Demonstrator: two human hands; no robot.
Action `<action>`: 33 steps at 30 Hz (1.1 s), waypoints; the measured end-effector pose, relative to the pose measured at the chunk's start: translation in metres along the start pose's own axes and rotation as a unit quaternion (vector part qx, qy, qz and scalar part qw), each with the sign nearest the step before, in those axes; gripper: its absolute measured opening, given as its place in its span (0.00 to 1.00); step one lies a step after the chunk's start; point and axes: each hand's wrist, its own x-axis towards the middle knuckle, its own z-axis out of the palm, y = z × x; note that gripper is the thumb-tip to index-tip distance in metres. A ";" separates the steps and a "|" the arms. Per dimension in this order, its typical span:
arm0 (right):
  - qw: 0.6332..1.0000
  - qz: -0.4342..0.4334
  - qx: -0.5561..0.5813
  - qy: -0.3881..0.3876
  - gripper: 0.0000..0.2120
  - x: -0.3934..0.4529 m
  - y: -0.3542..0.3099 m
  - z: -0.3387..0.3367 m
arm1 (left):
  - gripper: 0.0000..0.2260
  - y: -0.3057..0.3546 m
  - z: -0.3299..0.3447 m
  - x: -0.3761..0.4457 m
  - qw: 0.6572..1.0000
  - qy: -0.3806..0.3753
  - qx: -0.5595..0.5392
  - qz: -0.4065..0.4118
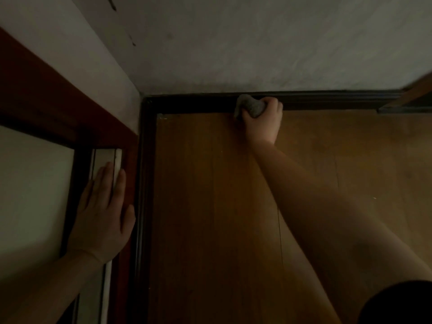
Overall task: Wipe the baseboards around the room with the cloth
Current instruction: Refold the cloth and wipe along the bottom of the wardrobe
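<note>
Dim corner of a room, seen from above. Right hand [261, 120] curled round a bunched grey cloth [249, 106], pressing it against the dark baseboard [327, 99] at the foot of the far wall [257, 43]. Bare wooden floor [210, 206] open on both sides of the reaching arm, bounded ahead by that baseboard and on the left by a second dark strip running down from the corner [146, 100]. Left hand [102, 213] flat, fingers straight and spread, resting against the reddish frame [58, 101] and pale panel on the left, holding nothing. Brown wooden edge [418, 90] cutting across the baseboard at far right, its shape unclear. Lower part of the cloth hidden inside the fist. Dark rounded shape at bottom right cut off by the frame edge, not identifiable. Heavy shadow and blur over fine detail.
</note>
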 end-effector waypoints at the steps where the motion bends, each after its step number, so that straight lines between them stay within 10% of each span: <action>1: 1.000 0.010 -0.007 0.012 0.20 0.007 0.008 -0.011 | 0.32 0.000 0.000 0.000 1.000 0.001 0.001 0.002; 7: 0.983 0.144 -0.011 0.117 0.22 0.032 0.050 -0.070 | 0.32 0.001 0.000 0.000 1.000 -0.002 0.004 -0.003; 15: 0.999 0.026 0.003 -0.039 0.18 -0.078 0.092 -0.052 | 0.32 -0.005 0.007 -0.001 1.000 -0.006 0.006 -0.003; 33: 0.998 -0.035 -0.031 -0.036 0.27 -0.088 0.099 -0.036 | 0.32 -0.001 0.005 -0.001 0.999 -0.008 0.027 -0.016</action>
